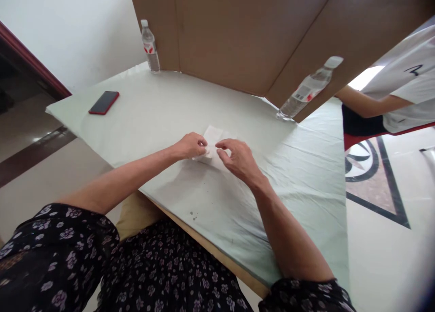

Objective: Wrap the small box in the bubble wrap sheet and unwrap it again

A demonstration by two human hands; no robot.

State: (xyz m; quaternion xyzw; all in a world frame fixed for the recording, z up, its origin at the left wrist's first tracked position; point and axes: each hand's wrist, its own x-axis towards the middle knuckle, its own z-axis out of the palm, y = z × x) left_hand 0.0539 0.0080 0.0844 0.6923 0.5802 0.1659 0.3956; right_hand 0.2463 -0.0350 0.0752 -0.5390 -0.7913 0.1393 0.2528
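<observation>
A thin, white, folded sheet, perhaps paper or tissue (pixel 212 134), lies on the cloth-covered table in front of me. My left hand (pixel 190 146) is closed, its fingertips pinching the sheet's left side. Small pale bits show beside those fingertips, too small to name. From the right, my right hand (pixel 240 161) reaches over the same sheet. Its thumb and forefinger are apart, with nothing visible between them. Part of the sheet is hidden behind both hands.
Tall brown cardboard panels (pixel 238 35) stand along the table's back. Water bottles stand against them, one left (pixel 150 49) and one right (pixel 306 92). A phone with a red edge (pixel 103 102) lies at left. Beyond the panel, a person in a white shirt (pixel 413 80) is partly visible.
</observation>
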